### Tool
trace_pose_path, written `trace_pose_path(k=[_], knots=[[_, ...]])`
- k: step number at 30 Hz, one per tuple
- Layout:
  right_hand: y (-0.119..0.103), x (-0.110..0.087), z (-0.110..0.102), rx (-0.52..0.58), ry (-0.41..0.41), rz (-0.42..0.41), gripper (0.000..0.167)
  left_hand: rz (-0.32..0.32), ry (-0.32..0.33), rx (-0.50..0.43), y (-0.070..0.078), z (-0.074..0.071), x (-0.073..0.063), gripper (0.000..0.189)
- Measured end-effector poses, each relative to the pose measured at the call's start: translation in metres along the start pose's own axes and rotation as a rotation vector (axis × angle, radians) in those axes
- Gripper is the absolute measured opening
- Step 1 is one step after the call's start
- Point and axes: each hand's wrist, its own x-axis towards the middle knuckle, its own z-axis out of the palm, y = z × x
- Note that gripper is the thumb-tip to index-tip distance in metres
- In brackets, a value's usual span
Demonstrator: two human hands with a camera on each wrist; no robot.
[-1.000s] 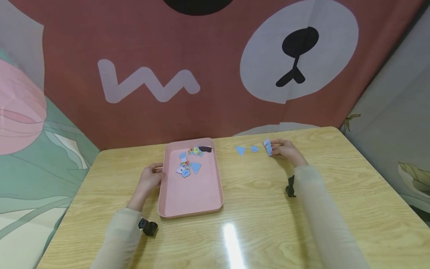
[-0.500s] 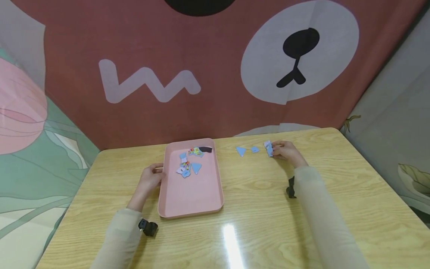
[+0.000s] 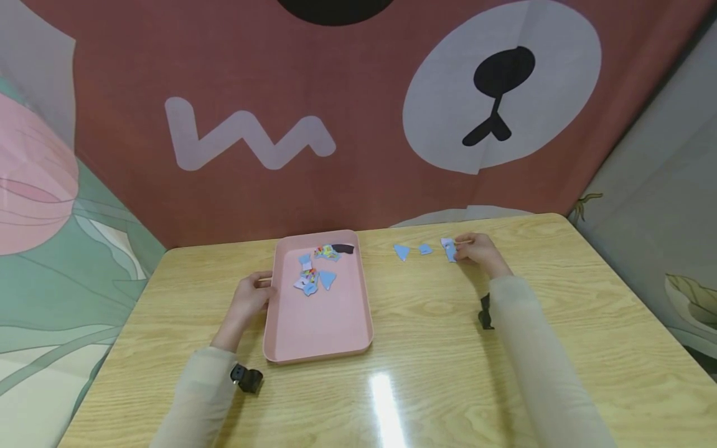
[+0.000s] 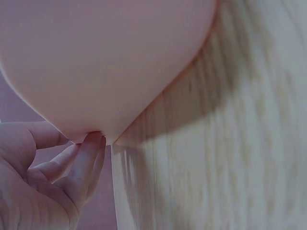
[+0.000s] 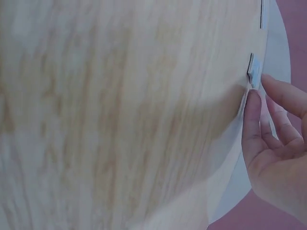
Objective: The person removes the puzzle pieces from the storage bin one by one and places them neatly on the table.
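Observation:
At the back right of the table my right hand [image 3: 478,252] pinches the edge of a flat light blue and white piece [image 3: 449,249], low at the tabletop. In the right wrist view the thumb and fingers of my right hand [image 5: 278,143] meet at its thin edge. To its left lie a small blue piece [image 3: 425,249] and a blue triangle [image 3: 401,251]. My left hand [image 3: 250,297] holds the left side of a pink tray [image 3: 319,330]. Up close, the left wrist view shows fingertips against the tray's wall [image 4: 110,72].
In the upper half of the tray are a blue triangle [image 3: 327,279], a cluster of blue, white and multicoloured pieces [image 3: 307,283], a colourful piece [image 3: 326,252] and a black curved strip [image 3: 343,249]. A red printed cloth [image 3: 358,186] hangs behind the table's back edge.
The piece at my right hand has turned slightly and shifted a little right and toward me. My left hand and the tray have stayed in place.

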Motion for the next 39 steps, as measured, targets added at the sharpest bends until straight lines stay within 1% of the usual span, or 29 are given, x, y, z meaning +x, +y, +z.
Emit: trace_pose_path(k=[3,6,11,18,22,29,31,34,39], knots=[[-0.005,0.000,0.002,-0.025,0.030,-0.001,0.052,-0.003,0.004,0.004,0.000,0.000,0.001,0.050],[-0.016,0.000,0.007,-0.034,0.045,-0.009,0.050,-0.003,0.006,0.006,-0.001,0.000,0.002,0.049],[-0.038,-0.001,0.024,-0.040,0.009,-0.043,0.049,-0.003,0.007,0.004,-0.001,0.000,0.002,0.049],[-0.070,0.000,0.061,-0.056,-0.066,-0.127,0.047,0.005,0.003,-0.002,0.000,0.000,0.000,0.049],[-0.086,0.000,0.085,-0.048,-0.114,-0.155,0.046,0.006,0.001,-0.004,0.000,0.001,-0.001,0.049],[-0.114,-0.003,0.127,-0.041,-0.165,-0.218,0.043,0.011,0.010,0.002,0.000,0.000,0.001,0.049],[-0.119,-0.005,0.137,-0.030,-0.185,-0.234,0.042,0.010,0.011,0.003,0.000,0.000,0.001,0.049],[-0.125,-0.008,0.150,-0.041,-0.208,-0.257,0.042,0.014,0.007,0.007,-0.001,0.000,0.001,0.049],[-0.129,-0.009,0.170,-0.077,-0.239,-0.265,0.042,0.014,0.009,-0.001,-0.001,0.001,0.001,0.049]])
